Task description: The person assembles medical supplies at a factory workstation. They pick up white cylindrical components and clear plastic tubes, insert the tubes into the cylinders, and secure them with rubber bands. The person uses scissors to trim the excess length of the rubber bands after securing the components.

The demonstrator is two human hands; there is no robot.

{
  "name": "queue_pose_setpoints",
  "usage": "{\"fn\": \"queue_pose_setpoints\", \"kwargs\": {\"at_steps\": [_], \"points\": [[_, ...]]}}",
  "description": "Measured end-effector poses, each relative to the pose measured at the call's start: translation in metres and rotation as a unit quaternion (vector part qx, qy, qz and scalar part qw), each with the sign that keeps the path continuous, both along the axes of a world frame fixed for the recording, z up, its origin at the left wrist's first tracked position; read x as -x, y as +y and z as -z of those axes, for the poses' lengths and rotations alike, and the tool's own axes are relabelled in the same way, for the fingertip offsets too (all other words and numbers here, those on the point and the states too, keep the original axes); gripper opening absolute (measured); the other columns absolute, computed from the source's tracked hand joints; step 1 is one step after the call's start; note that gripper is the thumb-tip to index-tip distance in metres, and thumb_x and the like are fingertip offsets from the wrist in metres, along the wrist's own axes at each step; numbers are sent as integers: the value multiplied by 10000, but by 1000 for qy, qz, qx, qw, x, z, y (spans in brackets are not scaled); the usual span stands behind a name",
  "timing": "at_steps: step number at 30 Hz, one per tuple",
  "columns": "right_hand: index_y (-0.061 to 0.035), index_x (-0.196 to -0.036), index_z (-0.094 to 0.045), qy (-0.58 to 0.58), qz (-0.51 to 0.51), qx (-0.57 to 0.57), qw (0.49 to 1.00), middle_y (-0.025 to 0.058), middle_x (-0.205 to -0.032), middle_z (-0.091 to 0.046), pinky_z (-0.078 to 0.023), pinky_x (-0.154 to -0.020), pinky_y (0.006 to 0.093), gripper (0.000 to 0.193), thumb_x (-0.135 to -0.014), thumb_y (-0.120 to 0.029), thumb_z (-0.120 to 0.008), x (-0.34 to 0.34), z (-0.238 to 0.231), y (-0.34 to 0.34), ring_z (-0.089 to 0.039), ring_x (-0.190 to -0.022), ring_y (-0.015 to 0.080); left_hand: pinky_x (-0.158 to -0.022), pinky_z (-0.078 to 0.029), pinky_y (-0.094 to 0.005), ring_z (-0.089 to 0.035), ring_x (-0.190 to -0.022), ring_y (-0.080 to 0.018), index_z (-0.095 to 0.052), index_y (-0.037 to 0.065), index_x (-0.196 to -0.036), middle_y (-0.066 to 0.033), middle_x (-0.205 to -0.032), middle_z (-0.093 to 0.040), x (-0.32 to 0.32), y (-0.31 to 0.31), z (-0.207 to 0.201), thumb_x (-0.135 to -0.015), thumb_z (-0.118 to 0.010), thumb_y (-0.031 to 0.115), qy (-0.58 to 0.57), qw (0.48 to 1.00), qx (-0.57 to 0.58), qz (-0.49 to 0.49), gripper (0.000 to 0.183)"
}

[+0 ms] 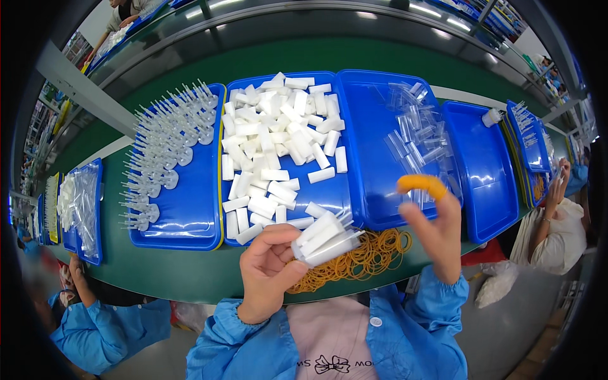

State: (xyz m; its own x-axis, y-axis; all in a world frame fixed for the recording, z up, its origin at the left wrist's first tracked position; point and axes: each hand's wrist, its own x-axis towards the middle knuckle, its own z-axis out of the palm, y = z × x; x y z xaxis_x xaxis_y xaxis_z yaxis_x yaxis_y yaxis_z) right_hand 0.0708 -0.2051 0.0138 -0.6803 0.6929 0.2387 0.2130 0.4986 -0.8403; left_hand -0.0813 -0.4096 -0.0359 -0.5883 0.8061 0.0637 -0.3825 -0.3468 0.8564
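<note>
My left hand point(269, 269) grips a bundle of white foam-like blocks and clear plastic pieces point(326, 244), with thin clear stems poking out to the right. Its fingers are closed around the lower left end. My right hand point(437, 221) is raised over the near right corner of the third tray, thumb and index finger apart, nothing visible between them. An orange finger cot point(421, 185) covers its index finger. Below and between my hands, a heap of yellow-brown rubber bands point(373, 255) lies on the green table point(190, 278).
Ahead stand blue trays: one with clear stemmed pieces point(168, 152), one with white blocks point(278, 139), one with clear tubes point(415, 136). Another blue tray point(484, 183) at right holds a small clear piece point(491, 118). Co-workers point(107, 323) point(557, 231) sit on both sides.
</note>
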Motion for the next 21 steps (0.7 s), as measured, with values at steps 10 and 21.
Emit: {"fn": "queue_pose_setpoints", "kwargs": {"at_steps": [10, 21], "points": [[-5, -1171, -558, -103, 23, -168, 980, 107, -805, -592, -422, -657, 365, 416, -765, -41, -646, 14, 47, 5, -564, -721, 225, -982, -435, -379, -543, -1099, -228, -531, -44, -1109, -122, -1145, -490, -1, 1, 0, -737, -616, -99, -17, 1000, -8, 3, 385], [23, -1142, -464, 268, -42, 332, 903, 158, -1014, -598, -490, -878, 346, 342, -807, 55, -524, 15, 10, -33, -632, -945, 224, -911, -474, -318, -563, -1022, -201, -579, -38, -1067, -141, -1117, -500, -10, 4, -1, -708, -705, -58, 141, 989, 16, -29, 381]]}}
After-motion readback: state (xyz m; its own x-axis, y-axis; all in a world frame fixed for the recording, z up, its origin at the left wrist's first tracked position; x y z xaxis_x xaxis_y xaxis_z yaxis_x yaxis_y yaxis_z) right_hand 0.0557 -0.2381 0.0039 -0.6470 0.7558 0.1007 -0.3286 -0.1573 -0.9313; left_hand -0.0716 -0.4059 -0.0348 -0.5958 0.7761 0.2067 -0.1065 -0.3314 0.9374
